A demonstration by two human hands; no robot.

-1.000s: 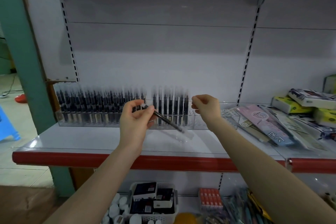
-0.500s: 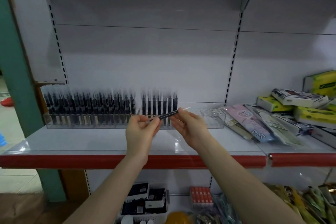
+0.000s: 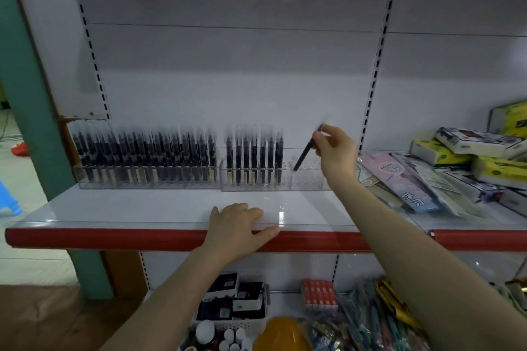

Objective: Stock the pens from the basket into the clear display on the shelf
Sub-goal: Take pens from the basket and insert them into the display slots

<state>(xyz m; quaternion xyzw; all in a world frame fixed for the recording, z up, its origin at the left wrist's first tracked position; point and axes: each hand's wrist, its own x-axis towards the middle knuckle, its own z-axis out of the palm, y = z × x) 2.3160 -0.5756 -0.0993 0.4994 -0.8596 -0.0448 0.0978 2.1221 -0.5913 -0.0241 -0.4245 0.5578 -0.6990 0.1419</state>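
A clear display stands at the back of the white shelf, with several black pens upright in its left and middle sections. Its right section holds no pens. My right hand pinches one black pen by its top, tilted, the lower tip just above that right section. My left hand lies flat on the shelf's red front edge with nothing in it. A white basket with dark boxes sits on the lower shelf.
Stationery packs and boxed tissues crowd the shelf's right side. A green post rises at the left. Red packets, an orange object and bundled pens lie below.
The pen passed from both hands into the right hand, which rose to the display's right section. My left hand dropped to the shelf edge. The view shifted.
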